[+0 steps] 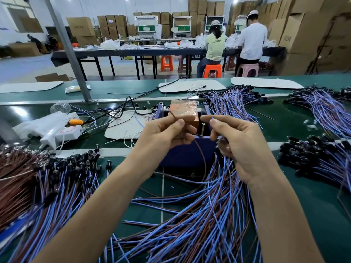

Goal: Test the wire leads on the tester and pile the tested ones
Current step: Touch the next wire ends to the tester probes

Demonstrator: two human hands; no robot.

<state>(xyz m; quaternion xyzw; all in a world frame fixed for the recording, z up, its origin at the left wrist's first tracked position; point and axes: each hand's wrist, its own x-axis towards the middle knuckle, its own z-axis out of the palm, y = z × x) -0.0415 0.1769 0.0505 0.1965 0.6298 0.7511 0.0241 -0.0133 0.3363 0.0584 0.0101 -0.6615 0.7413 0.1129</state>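
The tester point(187, 154), a blue box with a copper-coloured block point(183, 109) on top, stands at the middle of the green bench. My left hand point(167, 135) pinches the end of a brown wire lead point(201, 154) just in front of the block. My right hand point(237, 141) pinches the tip of a blue wire lead point(212, 117) beside it, with a bundle of blue leads hanging under its palm. A spread of blue and brown leads point(199, 215) lies between my forearms.
Piles of leads with black ends lie at the left point(62, 179), right point(319, 160) and far right point(322, 103). A white power strip point(62, 132) with an orange plug sits left. A metal post point(70, 52) rises behind. Two people sit at a far table.
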